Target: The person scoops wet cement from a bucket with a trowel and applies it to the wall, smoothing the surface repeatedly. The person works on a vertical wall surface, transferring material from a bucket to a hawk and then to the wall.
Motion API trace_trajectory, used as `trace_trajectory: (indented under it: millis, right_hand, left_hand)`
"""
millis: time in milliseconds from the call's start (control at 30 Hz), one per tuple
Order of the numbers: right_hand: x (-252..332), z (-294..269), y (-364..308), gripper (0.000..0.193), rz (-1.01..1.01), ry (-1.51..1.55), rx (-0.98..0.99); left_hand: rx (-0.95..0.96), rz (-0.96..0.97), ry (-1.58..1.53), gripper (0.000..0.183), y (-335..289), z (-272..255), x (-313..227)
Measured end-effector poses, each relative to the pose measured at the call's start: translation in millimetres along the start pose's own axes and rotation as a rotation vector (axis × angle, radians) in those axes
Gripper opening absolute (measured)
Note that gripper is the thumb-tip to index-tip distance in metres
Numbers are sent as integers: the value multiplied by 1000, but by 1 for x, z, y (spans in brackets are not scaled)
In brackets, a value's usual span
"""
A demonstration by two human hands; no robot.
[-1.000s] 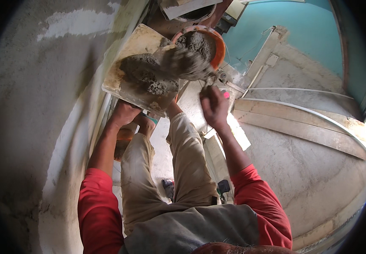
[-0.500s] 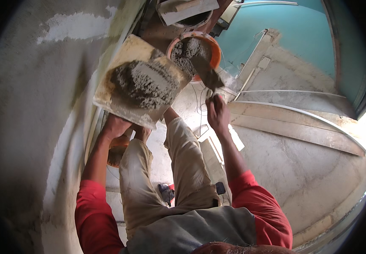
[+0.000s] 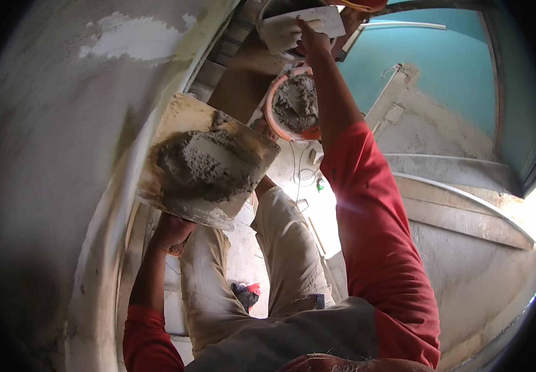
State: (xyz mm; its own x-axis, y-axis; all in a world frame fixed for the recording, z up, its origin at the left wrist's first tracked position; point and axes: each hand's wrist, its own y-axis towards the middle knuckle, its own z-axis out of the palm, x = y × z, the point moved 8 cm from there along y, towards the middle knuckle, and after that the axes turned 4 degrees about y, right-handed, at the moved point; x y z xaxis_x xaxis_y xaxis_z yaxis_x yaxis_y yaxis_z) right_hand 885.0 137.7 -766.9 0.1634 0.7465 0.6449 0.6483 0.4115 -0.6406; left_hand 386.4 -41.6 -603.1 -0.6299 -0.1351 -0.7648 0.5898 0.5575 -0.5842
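A square mortar board, stained and pale, carries a heap of wet grey mortar. From underneath, my left hand holds it up; most of the fingers are hidden below the board. My right arm stretches far forward, past an orange bucket of mortar. At its end, my right hand is closed at the handle of a pale rectangular plastering float, which lies across the top of a dark bucket. The hand partly covers the handle. The trowel seen earlier is out of sight.
A rough plastered wall rises close on the left. Thin cables lie on the floor beyond my legs. Pale curved strips and a long board run along the right, below a turquoise wall.
My right hand has left the orange bucket, no longer holding the trowel, and has reached forward to the float. The left hand still supports the loaded board. The view has shifted slightly.
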Motion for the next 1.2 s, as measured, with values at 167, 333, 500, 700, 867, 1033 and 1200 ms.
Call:
trace_trajectory:
  millis: [167, 333, 500, 700, 867, 1033, 1200]
  right_hand:
    - [-6, 3, 39, 46, 132, 399, -117]
    - [12, -82, -11, 32, -16, 721, 63]
    - [83, -202, -83, 25, -380, 812, 30]
    - [55, -279, -118, 35, -260, 1093, 92]
    - [3, -294, -194, 21, 92, 943, 165]
    - [74, -311, -266, 41, 149, 774, 358]
    - [190, -339, -361, 46, -259, 426, 395]
  left_hand:
    - [73, -79, -179, 53, -12, 4, -3]
    - [-9, -109, -107, 47, -20, 17, 0]
    - [26, -218, -413, 47, -44, 22, -18]
    - [-57, -194, -421, 31, -53, 12, -59]
    - [-166, -139, -423, 25, -66, 4, -107]
    - [-169, -144, -467, 26, -77, -8, -149]
    - [-129, 52, -343, 28, -59, -25, -204]
